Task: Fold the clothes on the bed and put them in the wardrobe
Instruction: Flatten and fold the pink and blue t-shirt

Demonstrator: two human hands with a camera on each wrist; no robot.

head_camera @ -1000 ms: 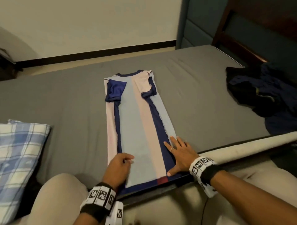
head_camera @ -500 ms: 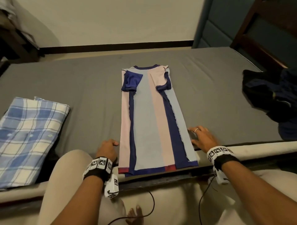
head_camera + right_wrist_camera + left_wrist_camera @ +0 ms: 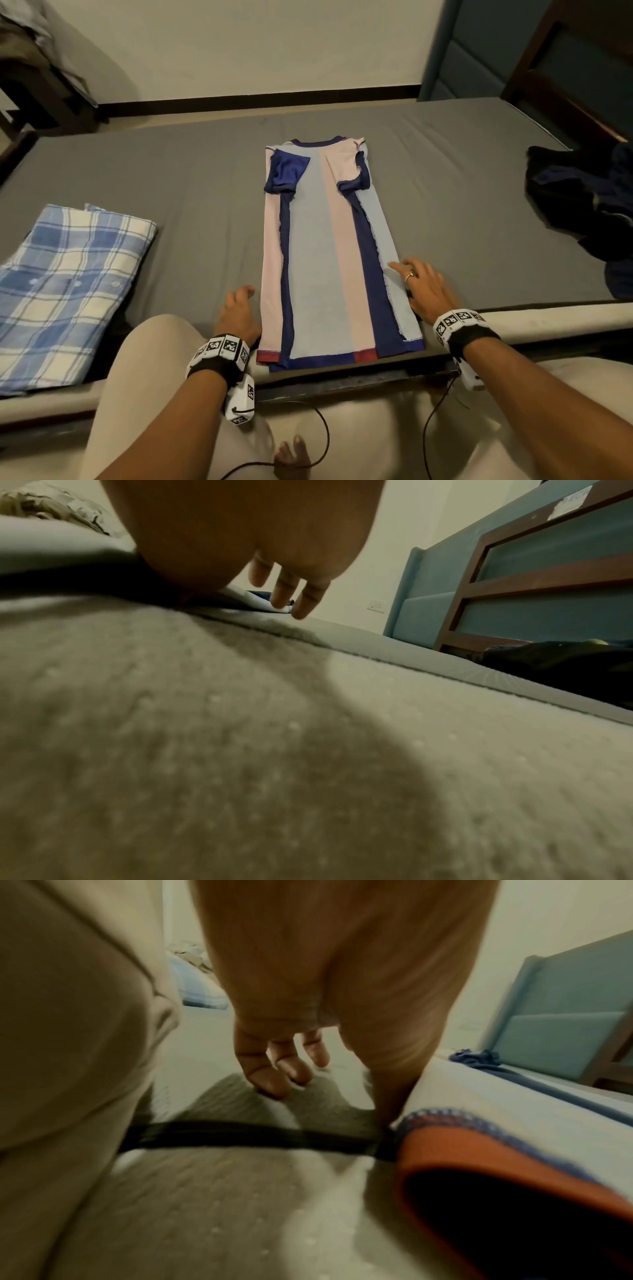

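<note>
On the near edge of the bed (image 3: 205, 171), the left hand (image 3: 239, 317) rests just beside the left border of the folded shirt (image 3: 329, 257), its fingers (image 3: 270, 1066) loosely curled downward with the tips on the grey sheet and nothing gripped; the thumb side lies against the shirt's hem corner in the left wrist view. Across the garment, the right hand (image 3: 423, 291) lies palm down with fingers (image 3: 291, 591) nearly straight and slightly spread, the forefinger reaching onto the shirt's right border, holding nothing. Between the two hands the shirt lies flat and lengthwise, collar at the far end, both sides folded inward into a long narrow strip of pale pink, pale blue and navy panels, with navy sleeves tucked over the chest and a red and navy hem right at the mattress edge. To the left, well apart, a folded blue plaid shirt (image 3: 68, 284) lies near the same edge. To the right, well apart, a dark heap of clothes (image 3: 582, 205) lies by the headboard (image 3: 565, 68). Bare grey sheet stretches on both sides of the strip and beyond the collar toward the far edge and the wall (image 3: 257, 44).
</note>
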